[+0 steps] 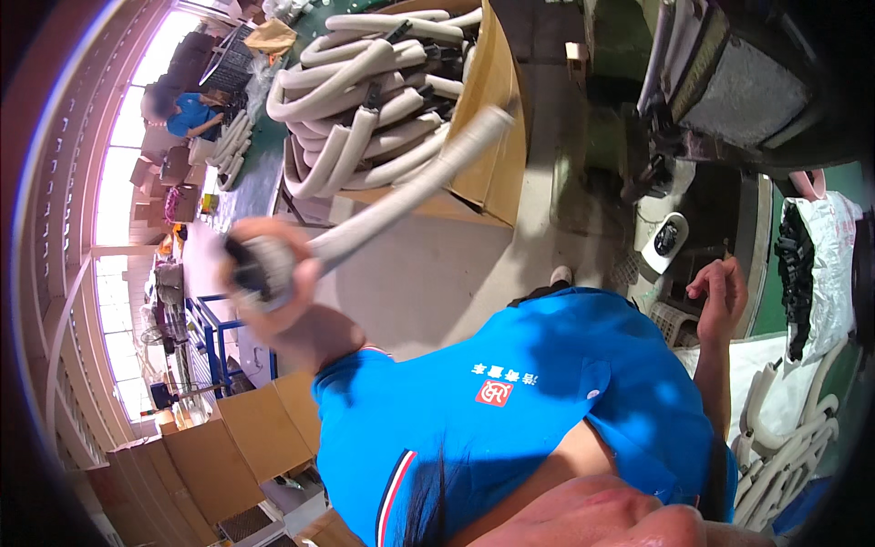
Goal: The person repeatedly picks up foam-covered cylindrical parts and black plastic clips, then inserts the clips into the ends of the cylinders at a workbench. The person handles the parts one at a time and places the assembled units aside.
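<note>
My left hand (pixel 273 273) is wrapped round a curved grey foam-covered tube (pixel 401 208), blurred by motion. A dark part (pixel 248 269) shows at the tube's near end, beside my palm. From there the tube slants up and to the right, its far end in front of a cardboard box (pixel 492 137). Several similar grey tubes (pixel 365 73) with black fittings are heaped in that box. Over on the right, my right hand (pixel 722 290) is raised with its fingers loosely bent and apart, and I see nothing in it. A machine with dark metal parts (pixel 656 150) stands beyond it.
A white container with black pieces (pixel 667 239) sits below the machine. At the right lie a white sack (pixel 834 264), black parts (pixel 796 273) and more pale tubes (pixel 793 447). Cardboard boxes (pixel 219 447) and a blue metal frame (pixel 219 342) stand left. A co-worker (pixel 190 114) is at the far left.
</note>
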Available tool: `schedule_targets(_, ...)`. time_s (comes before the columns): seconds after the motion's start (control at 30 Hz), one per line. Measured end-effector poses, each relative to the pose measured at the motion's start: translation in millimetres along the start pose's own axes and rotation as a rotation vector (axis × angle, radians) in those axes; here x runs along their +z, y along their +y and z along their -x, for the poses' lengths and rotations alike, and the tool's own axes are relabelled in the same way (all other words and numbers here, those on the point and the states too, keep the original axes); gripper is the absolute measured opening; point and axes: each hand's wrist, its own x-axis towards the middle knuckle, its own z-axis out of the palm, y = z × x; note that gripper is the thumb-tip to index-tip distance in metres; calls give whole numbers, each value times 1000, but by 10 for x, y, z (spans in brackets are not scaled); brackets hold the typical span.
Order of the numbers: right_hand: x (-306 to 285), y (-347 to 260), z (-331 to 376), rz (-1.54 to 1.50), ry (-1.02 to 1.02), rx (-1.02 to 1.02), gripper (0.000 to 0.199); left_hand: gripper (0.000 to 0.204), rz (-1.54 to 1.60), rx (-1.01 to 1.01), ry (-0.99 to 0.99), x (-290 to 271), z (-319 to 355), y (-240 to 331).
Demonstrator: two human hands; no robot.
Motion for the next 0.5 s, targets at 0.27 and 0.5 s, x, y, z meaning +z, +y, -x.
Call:
schedule_targets(0.27, 535, 75, -131, -71, 32, -27, 18, 41, -756, 294, 215, -112, -978, -358)
schedule_targets(0.5, 499, 91, -3, 33, 136, -1, 18, 11, -1505, 95, 15, 299, -2533, -3039)
